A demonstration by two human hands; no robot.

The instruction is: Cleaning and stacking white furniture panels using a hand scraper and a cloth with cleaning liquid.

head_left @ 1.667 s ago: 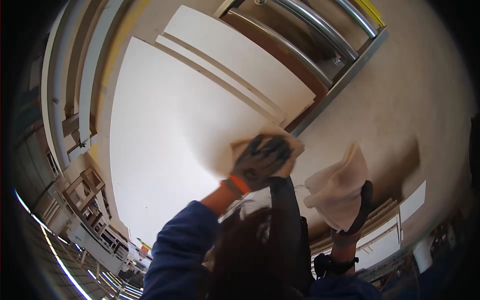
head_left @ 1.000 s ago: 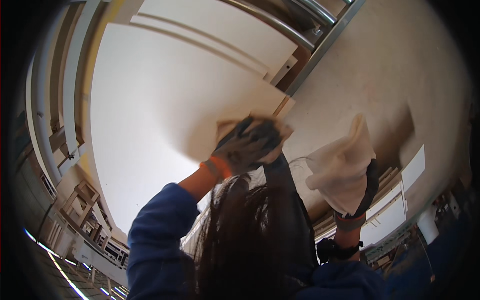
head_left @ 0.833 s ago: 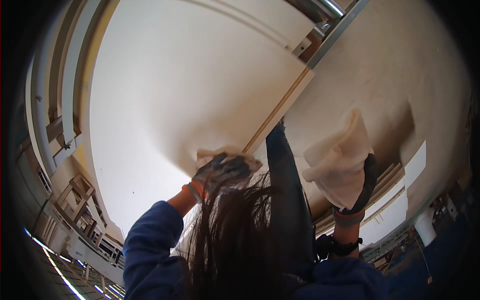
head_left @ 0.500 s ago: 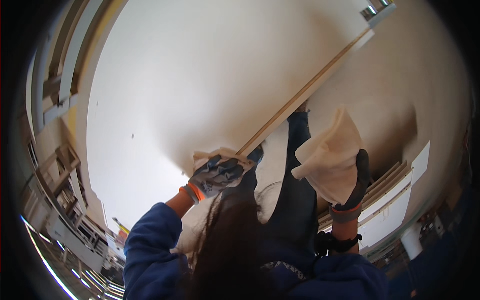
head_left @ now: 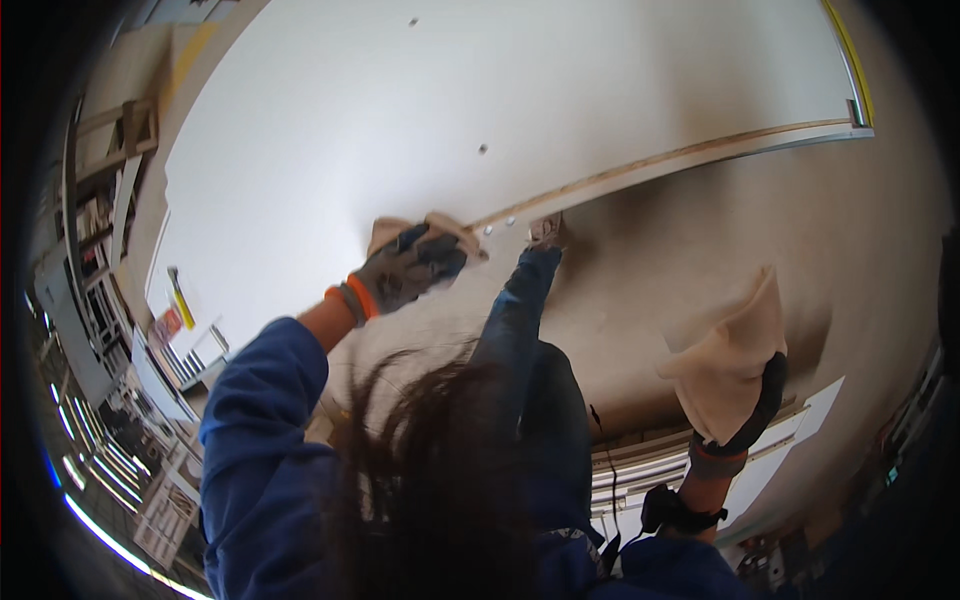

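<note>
My gloved left hand [head_left: 408, 268] is clamped on the near edge of the big white flat board [head_left: 430, 120], fingers curled over it. My gloved right hand [head_left: 738, 385], well right of the board, grips a beige cloth [head_left: 730, 350]. I should keep the board level, I judge.

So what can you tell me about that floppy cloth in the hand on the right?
The cloth is pale beige and soft-looking, like a rag. It is bunched up, with one corner poking upward. The right hand, in a dark glove with a grey cuff, grips its lower part, so it hangs free of the tan floor behind it. Nothing else touches it.
</note>
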